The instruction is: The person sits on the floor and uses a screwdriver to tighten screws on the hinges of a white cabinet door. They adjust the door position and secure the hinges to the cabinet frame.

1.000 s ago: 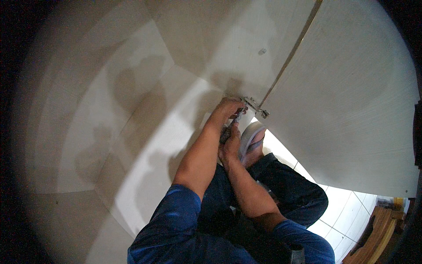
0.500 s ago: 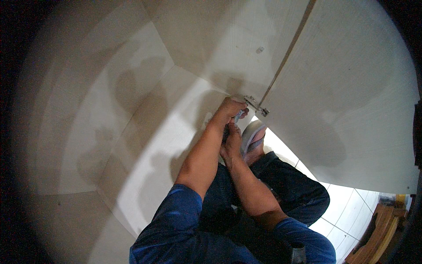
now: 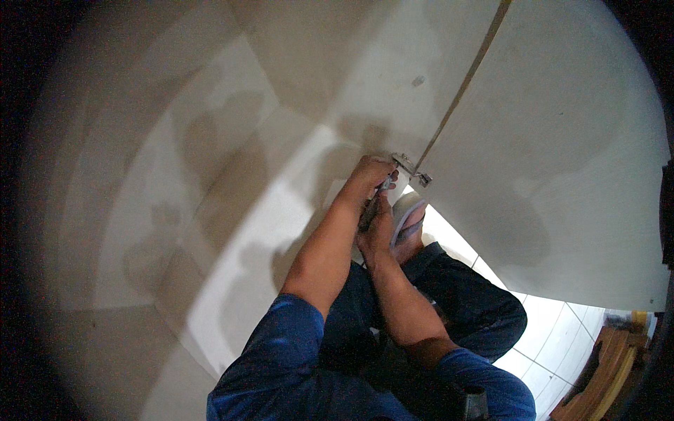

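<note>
My left hand (image 3: 373,173) is closed beside a metal cabinet hinge (image 3: 412,170), its fingers around the front of a slim tool with a grey shaft (image 3: 385,184). Just below it, my right hand (image 3: 380,223) grips the tool's dark rear part. It looks like a screwdriver, but the fingers cover much of it. The hinge bridges the pale cabinet panel (image 3: 372,84) and the pale door (image 3: 562,175), at the lower end of the gap between them. Whether the tool's tip touches the hinge is hidden.
Pale cabinet walls (image 3: 232,133) close in on the left and ahead. My sandalled foot (image 3: 408,221) stands right beside my hands, under the door's edge. White floor tiles (image 3: 537,337) show to the right, and brown wooden pieces (image 3: 604,375) lie at the lower right.
My right hand has shifted slightly right and turned a little, showing more of the dark tool part. My left hand stays nearly in place beside the hinge.
</note>
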The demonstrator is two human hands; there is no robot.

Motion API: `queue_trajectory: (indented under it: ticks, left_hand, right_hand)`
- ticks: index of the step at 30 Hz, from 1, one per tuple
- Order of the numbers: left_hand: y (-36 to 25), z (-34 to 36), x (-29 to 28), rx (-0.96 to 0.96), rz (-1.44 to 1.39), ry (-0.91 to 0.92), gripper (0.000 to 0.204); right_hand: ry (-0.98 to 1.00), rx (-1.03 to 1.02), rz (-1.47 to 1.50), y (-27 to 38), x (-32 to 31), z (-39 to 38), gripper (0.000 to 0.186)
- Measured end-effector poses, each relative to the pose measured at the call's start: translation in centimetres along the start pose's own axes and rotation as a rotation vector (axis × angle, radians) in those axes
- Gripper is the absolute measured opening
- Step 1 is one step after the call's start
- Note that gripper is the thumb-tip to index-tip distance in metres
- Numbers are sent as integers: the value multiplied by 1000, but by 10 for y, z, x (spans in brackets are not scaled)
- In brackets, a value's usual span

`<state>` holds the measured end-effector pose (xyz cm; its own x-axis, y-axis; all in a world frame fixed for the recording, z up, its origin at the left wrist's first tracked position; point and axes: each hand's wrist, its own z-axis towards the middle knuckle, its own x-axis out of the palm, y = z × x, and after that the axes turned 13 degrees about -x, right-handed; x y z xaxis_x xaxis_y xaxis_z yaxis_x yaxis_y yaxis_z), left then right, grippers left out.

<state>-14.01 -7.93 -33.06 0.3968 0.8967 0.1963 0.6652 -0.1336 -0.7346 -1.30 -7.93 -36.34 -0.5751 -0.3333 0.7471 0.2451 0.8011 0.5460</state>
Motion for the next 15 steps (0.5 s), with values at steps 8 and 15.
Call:
queue_trajectory:
  ticks: [8,15]
  left_hand:
    - [1,4,1,81,44,-32,16]
    - [3,6,-2,144,166,-104,16]
  right_hand:
    - [9,-62,-61,0,-10,2,37]
    - [148,-435,-454,-28,-26,22,35]
